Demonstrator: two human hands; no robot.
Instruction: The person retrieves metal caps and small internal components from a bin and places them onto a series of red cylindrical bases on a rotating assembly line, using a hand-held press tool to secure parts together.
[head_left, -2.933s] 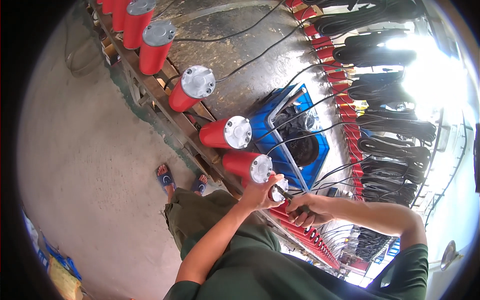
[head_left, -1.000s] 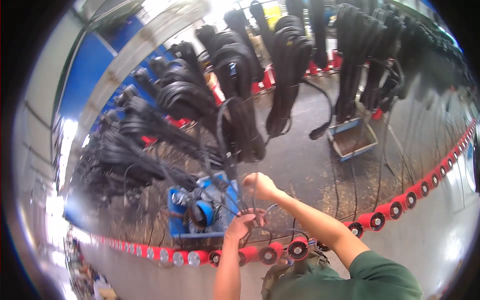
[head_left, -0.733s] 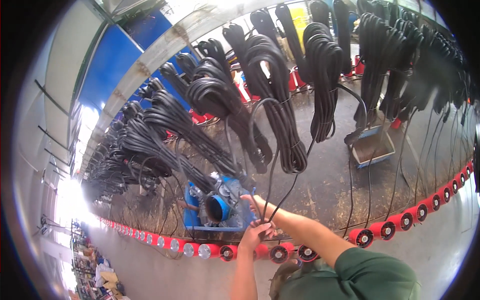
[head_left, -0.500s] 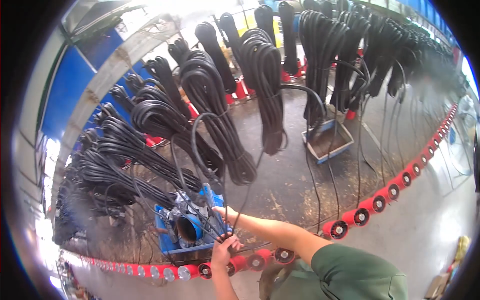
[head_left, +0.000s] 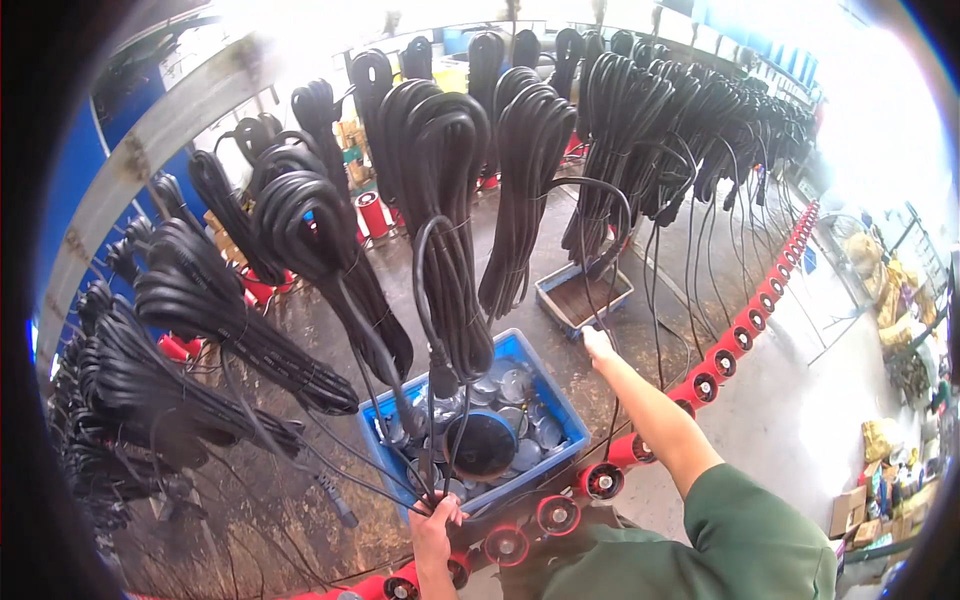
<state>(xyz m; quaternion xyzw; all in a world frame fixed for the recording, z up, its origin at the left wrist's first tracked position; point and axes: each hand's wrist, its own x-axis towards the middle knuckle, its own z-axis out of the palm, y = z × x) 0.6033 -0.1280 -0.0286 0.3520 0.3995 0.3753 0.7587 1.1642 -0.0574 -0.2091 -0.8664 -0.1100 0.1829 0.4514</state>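
Note:
My left hand is closed around several thin black cables that hang from coiled bundles, just in front of the near rim of a blue plastic bin. Inside the bin lie many grey round caps and a larger dark disc with a blue rim. My right arm stretches forward past the bin's right side. My right hand is closed on the near edge of a small shallow tray with blue sides and a brown inside; its fingertips are partly hidden.
Thick black cable coils hang in a curved row above the worn brown table. Red cylinders with round open ends line the near edge. Beyond the pale floor at right stand cardboard boxes and sacks.
My right hand has left the bin's edge and reached forward to the small tray. The bin now sits further right, under the hanging coils. My left hand still grips the cables. The view has turned.

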